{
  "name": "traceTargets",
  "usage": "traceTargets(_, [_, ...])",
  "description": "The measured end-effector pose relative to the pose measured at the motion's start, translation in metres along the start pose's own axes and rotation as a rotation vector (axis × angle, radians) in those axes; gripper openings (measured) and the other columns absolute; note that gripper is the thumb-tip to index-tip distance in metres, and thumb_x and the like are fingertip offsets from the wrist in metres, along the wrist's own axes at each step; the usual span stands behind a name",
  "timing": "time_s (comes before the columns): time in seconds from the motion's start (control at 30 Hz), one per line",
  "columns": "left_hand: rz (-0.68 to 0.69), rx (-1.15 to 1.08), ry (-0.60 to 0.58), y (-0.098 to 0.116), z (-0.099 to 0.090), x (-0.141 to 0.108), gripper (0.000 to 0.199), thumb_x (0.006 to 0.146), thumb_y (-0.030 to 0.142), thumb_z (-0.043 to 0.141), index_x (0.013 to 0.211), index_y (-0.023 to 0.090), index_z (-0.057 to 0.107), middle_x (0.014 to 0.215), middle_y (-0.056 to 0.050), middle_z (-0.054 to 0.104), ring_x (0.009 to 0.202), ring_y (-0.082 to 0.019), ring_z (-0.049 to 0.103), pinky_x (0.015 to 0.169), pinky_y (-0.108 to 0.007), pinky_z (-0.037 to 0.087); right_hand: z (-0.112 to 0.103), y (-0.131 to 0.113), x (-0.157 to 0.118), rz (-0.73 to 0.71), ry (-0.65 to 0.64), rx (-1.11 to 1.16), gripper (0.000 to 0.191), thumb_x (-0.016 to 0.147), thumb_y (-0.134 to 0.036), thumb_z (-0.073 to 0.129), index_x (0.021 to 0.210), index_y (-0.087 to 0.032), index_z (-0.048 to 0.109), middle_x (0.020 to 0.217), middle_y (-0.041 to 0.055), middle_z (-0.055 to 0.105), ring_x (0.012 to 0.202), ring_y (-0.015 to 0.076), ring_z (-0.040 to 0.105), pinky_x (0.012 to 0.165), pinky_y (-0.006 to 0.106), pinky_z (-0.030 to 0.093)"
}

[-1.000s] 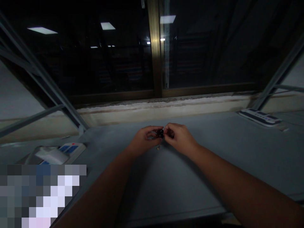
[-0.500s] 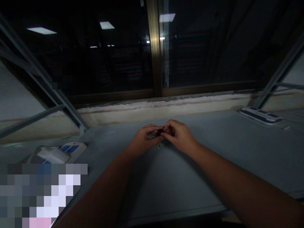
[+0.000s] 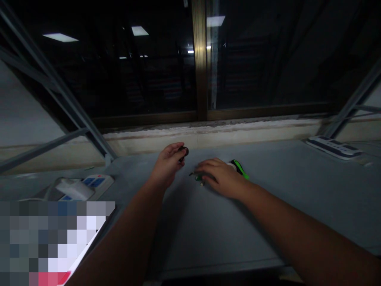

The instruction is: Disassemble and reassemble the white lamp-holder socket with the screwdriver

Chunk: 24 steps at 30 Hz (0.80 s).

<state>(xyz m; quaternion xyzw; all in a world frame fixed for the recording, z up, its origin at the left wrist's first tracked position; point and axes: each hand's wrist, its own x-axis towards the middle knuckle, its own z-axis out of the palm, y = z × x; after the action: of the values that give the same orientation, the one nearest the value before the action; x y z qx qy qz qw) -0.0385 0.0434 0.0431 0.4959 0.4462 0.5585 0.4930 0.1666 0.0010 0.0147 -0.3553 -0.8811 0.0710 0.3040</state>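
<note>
My left hand [image 3: 168,165], raised over the grey tabletop, is closed on a small dark round object [image 3: 185,151] pinched between the fingertips; its exact kind is too dim to tell. Low over the table, my right hand [image 3: 222,176] has its fingers stretched forward and the thumb apart. Under and beside those fingertips lie a small green piece [image 3: 198,178], a thin dark piece [image 3: 191,173] and a tiny pale bit [image 3: 201,184]. Behind my right hand shows a black and bright green object [image 3: 240,169], partly hidden by the hand.
On the left stands a white power strip [image 3: 102,186] with a white plug adapter [image 3: 76,188] in it. Another power strip [image 3: 333,147] lies at the back right. Metal frame posts rise on both sides, and a dark window is behind the low wall [image 3: 154,143].
My hands have come apart. The left moved left and up with the dark round object, while the right dropped to the small pieces on the table. The black and green object has come into view.
</note>
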Motion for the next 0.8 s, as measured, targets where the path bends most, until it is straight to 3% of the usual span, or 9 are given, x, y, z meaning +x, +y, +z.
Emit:
traceTargets(0.07, [-0.026,-0.018,0.031,0.0,0.0,0.001,0.033,0.078,0.022,0.076,0.111,0.018,0.068,0.103,-0.005,0.066,0.076,-0.009,0.058,0.063,-0.019,0.047,0.007,-0.002,0.003,-0.023,-0.117,-0.076,0.035,0.097,-0.016,0.052,0.128,-0.024,0.068,0.135,0.0077,0.066,0.124,0.0233,0.057,0.108,0.04,0.042])
traceTargets(0.17, [-0.033,-0.025,0.001,-0.003,0.0,0.001,0.032,0.078,0.021,0.077,0.109,0.018,0.069,0.103,-0.005,0.066,0.077,-0.009,0.059,0.067,-0.021,0.049,0.016,-0.002,0.008,-0.028,-0.2,-0.136,0.032,0.095,-0.012,0.053,0.119,-0.021,0.074,0.123,0.0079,0.073,0.117,0.0243,0.061,0.106,0.04,0.043])
traceTargets(0.3, [-0.066,-0.026,-0.091,-0.01,-0.001,-0.001,0.038,0.074,0.025,0.082,0.108,0.017,0.068,0.106,-0.006,0.067,0.078,-0.011,0.063,0.074,-0.027,0.054,0.012,-0.001,0.009,0.001,-0.114,-0.065,0.027,0.093,-0.01,0.055,0.108,-0.016,0.076,0.107,0.0095,0.076,0.105,0.0227,0.065,0.1,0.037,0.046])
traceTargets(0.4, [-0.097,-0.019,-0.139,-0.014,-0.001,-0.002,0.042,0.074,0.027,0.084,0.112,0.017,0.068,0.108,-0.008,0.069,0.079,-0.012,0.066,0.078,-0.031,0.056,0.004,0.002,0.005,0.114,0.075,0.12,0.022,0.09,-0.013,0.06,0.105,-0.019,0.075,0.099,0.0065,0.072,0.09,0.0176,0.065,0.085,0.031,0.05])
traceTargets(0.53, [-0.124,0.049,-0.202,-0.017,0.001,-0.005,0.041,0.076,0.029,0.083,0.113,0.016,0.069,0.106,-0.009,0.071,0.08,-0.015,0.07,0.078,-0.033,0.059,-0.003,0.013,0.0,0.263,0.295,0.518,0.024,0.085,-0.025,0.069,0.109,-0.022,0.071,0.085,0.0004,0.065,0.067,0.0118,0.056,0.062,0.025,0.046])
traceTargets(0.67, [-0.108,0.082,-0.266,-0.015,0.007,-0.012,0.039,0.077,0.026,0.082,0.111,0.017,0.066,0.106,-0.008,0.07,0.084,-0.017,0.072,0.077,-0.034,0.061,-0.011,0.019,-0.002,0.322,0.313,0.848,0.021,0.079,-0.032,0.077,0.096,-0.021,0.072,0.083,-0.0014,0.064,0.065,0.0098,0.06,0.06,0.023,0.047])
traceTargets(0.8, [-0.063,0.049,-0.315,-0.012,0.012,-0.018,0.035,0.076,0.025,0.083,0.103,0.019,0.061,0.102,-0.005,0.07,0.087,-0.02,0.073,0.071,-0.033,0.062,-0.016,0.017,-0.004,0.384,0.251,1.066,0.032,0.076,-0.033,0.08,0.105,-0.023,0.072,0.091,0.001,0.074,0.082,0.0136,0.073,0.078,0.028,0.057])
